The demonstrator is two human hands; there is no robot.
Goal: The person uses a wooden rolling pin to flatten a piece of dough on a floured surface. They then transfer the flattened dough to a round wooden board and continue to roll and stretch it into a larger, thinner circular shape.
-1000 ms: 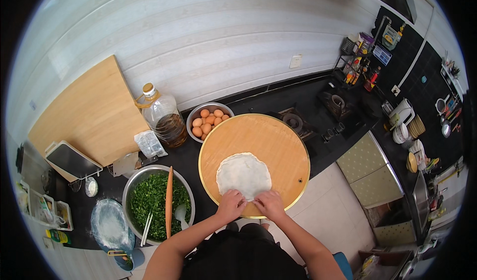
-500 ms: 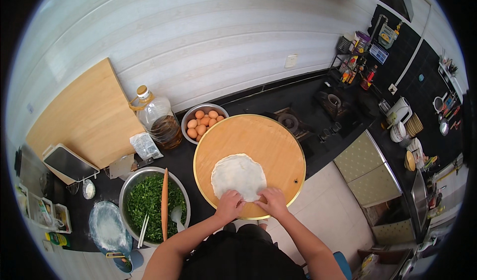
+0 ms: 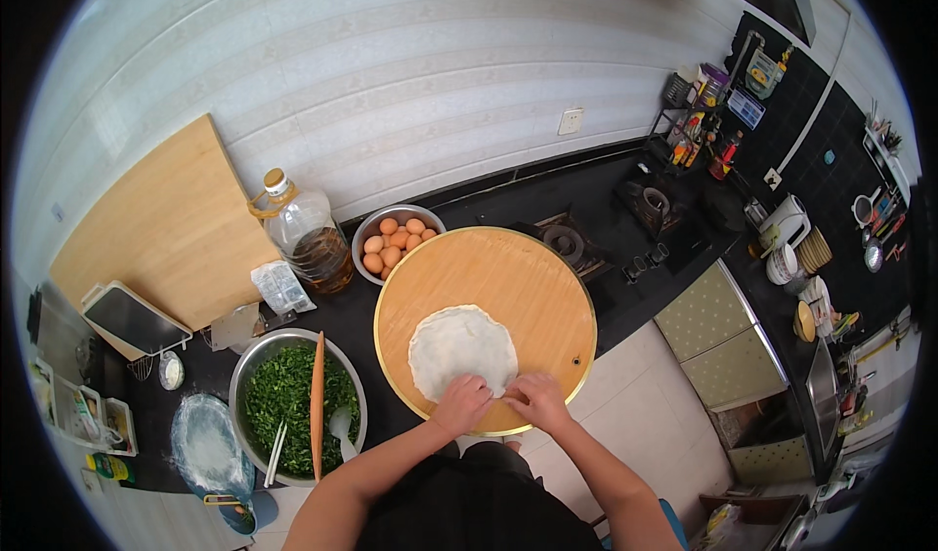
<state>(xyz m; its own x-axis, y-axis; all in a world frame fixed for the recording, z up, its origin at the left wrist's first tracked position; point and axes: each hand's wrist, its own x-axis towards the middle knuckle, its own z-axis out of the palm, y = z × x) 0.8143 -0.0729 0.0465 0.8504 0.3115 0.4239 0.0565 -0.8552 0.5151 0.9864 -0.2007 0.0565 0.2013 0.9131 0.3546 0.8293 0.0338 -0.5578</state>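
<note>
A flat white round of dough (image 3: 462, 348) lies on a round wooden board (image 3: 498, 277) with a gold rim. My left hand (image 3: 463, 403) and my right hand (image 3: 536, 401) are close together at the dough's near right edge, both pinching it with closed fingers. The fingertips partly cover that stretch of edge. Left of the board stands a steel bowl (image 3: 360, 395) full of chopped greens (image 3: 285, 387). Across its rim rests a wooden rolling pin (image 3: 318, 404), with white chopsticks (image 3: 276, 450) and a pale spoon (image 3: 342, 434) also in the bowl.
Behind the board sit a bowl of brown eggs (image 3: 400, 242) and a large oil jug (image 3: 318, 243). A floured blue plate (image 3: 209, 448) lies far left, below a leaning wooden panel (image 3: 166, 238). To the right are stove burners (image 3: 564, 243), a spice rack (image 3: 689, 126) and stacked dishes (image 3: 813, 250).
My hands have drawn closer together along the dough's near edge, the left shifting right. The whole scene is slightly shifted left in view.
</note>
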